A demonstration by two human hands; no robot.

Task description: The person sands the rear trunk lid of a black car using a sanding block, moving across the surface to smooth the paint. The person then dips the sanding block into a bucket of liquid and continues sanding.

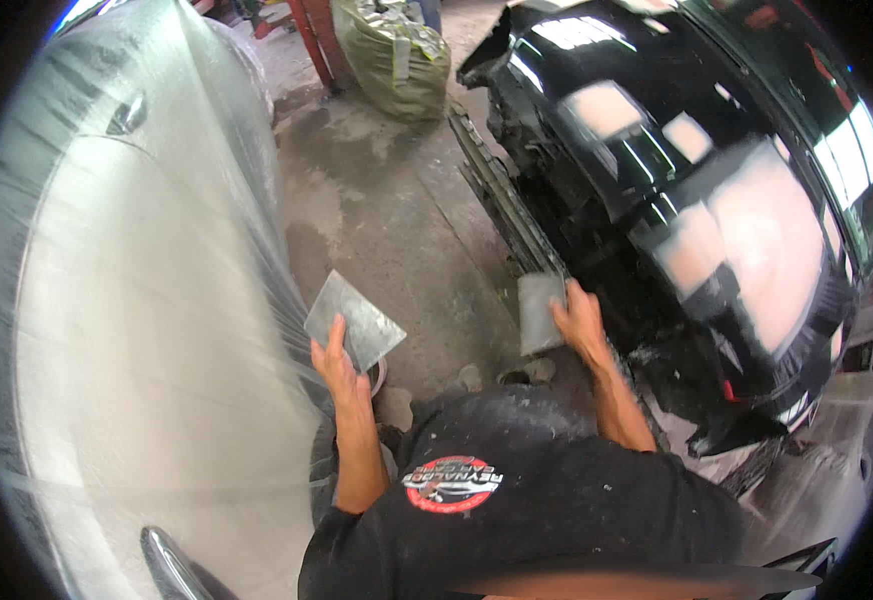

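Bodywork in hand, two items held. Left hand (338, 368): clasped on the lower-left edge of a grey square plate (364, 322), tilted above the floor (381, 190). Right hand (581, 322): gripping the right edge of a grey rectangular sheet (538, 312), blurred, material uncertain, beside a long crossbar (504, 200) at the stripped end of a black car (646, 55). Hands well apart. Partly hidden below the left hand: a pinkish rim (379, 376). Condition of car: several pale patches (771, 240) on glossy black panels, apparently filler already laid and probably rubbed down; outer cover absent, crossbar exposed. Outstanding, by judgement: any further smoothing, repainting of the patches and refitting of the cover; the work looks partway, before paint. Adjacent: a plastic-sheeted car (146, 290) at left; a stuffed woven sack (401, 75) beyond.
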